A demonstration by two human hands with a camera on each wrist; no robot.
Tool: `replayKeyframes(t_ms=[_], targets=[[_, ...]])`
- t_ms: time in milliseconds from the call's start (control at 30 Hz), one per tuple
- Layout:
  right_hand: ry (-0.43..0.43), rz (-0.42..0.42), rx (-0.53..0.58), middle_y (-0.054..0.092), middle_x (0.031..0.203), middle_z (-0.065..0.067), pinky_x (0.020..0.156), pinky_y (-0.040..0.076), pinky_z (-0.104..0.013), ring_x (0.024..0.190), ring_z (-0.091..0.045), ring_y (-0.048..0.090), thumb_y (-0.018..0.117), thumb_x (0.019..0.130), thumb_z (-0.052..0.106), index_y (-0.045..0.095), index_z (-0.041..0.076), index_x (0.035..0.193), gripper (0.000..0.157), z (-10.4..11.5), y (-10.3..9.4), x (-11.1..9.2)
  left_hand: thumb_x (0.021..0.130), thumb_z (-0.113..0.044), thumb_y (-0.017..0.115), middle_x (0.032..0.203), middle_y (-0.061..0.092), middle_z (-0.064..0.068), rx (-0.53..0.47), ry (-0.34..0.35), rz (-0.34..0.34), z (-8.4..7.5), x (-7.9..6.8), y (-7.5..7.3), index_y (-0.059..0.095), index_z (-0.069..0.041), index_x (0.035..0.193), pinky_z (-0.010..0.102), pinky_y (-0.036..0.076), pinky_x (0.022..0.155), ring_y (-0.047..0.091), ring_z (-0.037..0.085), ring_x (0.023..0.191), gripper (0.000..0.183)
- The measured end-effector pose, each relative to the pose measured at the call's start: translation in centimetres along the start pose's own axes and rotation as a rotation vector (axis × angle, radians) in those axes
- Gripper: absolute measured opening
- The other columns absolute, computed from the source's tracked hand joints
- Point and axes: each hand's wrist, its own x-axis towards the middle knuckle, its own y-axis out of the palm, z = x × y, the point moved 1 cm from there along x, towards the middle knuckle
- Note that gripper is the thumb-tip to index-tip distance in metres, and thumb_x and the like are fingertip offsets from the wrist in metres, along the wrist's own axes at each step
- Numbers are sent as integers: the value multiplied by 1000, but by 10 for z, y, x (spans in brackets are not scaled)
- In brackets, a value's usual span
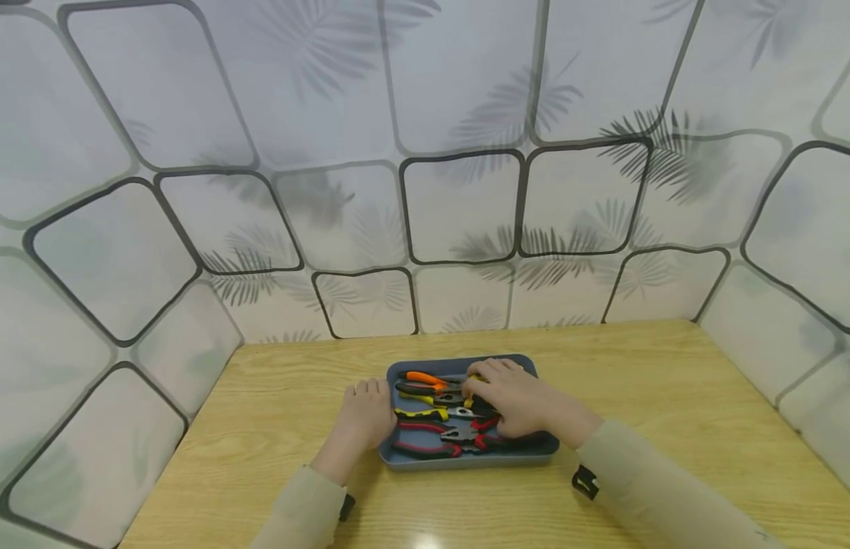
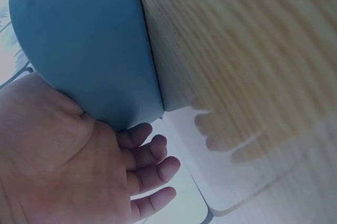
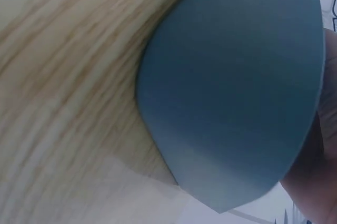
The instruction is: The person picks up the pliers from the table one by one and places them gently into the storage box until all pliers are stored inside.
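A blue-grey tray [image 1: 479, 462] sits on the table with several pliers laid side by side in it. Against its left end rests my left hand [image 1: 370, 414]; in the left wrist view the palm touches the tray's outer wall [image 2: 84, 45] and the loosely bent fingers [image 2: 150, 174] hold nothing. My right hand [image 1: 517, 396] reaches over the right half of the tray, its fingers curled down on yellow-and-black pliers [image 1: 469, 402], whose handles it mostly hides. Nearby lie orange-and-black pliers [image 1: 425, 378], yellow-handled pliers [image 1: 421, 415] and red-and-black pliers [image 1: 428, 450].
The wood-grain table [image 1: 280, 427] extends around the tray. Patterned panels [image 1: 459, 297] stand along its back and both sides. A dark strap [image 1: 585, 483] shows at the right sleeve.
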Motion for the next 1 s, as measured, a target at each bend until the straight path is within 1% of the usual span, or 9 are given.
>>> replayKeyframes(t_ms=[167, 333, 533, 767, 867, 1000], targets=[[-18, -30, 6, 41, 138, -6, 105, 34, -47, 124, -25, 43, 61, 66, 7, 50, 28, 121, 60, -2, 4, 2, 90, -26, 48, 106, 56, 18, 2, 4, -3, 0, 1, 1, 50, 2, 111, 48, 40, 88, 53, 32, 100, 36], [-23, -51, 14, 41, 138, -5, 106, 33, -44, 124, -23, 43, 59, 68, 7, 49, 27, 122, 58, -3, 5, 2, 90, -27, 48, 106, 55, 18, 6, 1, 14, 0, 2, 2, 50, 2, 110, 48, 39, 88, 53, 31, 100, 35], [-16, -62, 28, 42, 137, -6, 105, 33, -45, 125, -24, 43, 57, 70, 8, 49, 24, 124, 56, 0, 5, 0, 90, -27, 48, 105, 54, 18, 6, -6, 15, 0, 3, 3, 49, 1, 109, 48, 39, 87, 52, 31, 98, 34], [-10, -82, 34, 43, 136, -6, 103, 36, -44, 123, -22, 44, 58, 74, 12, 48, 23, 126, 54, 1, 4, -4, 90, -27, 48, 109, 55, 19, 3, -9, 13, 0, 2, 0, 50, 2, 113, 48, 39, 89, 52, 32, 102, 37], [-8, -96, 45, 43, 135, -5, 102, 37, -44, 121, -22, 45, 58, 75, 13, 48, 23, 127, 53, 1, 3, -7, 90, -26, 48, 107, 56, 18, 8, -11, 8, -1, 2, 0, 50, 2, 111, 47, 39, 88, 52, 31, 101, 36], [13, -91, 36, 40, 137, -5, 102, 36, -46, 123, -24, 44, 59, 77, 17, 46, 23, 130, 55, 1, 2, -11, 90, -26, 48, 106, 55, 18, 9, -12, 11, -1, 2, 1, 50, 2, 109, 47, 39, 87, 52, 31, 99, 34]])
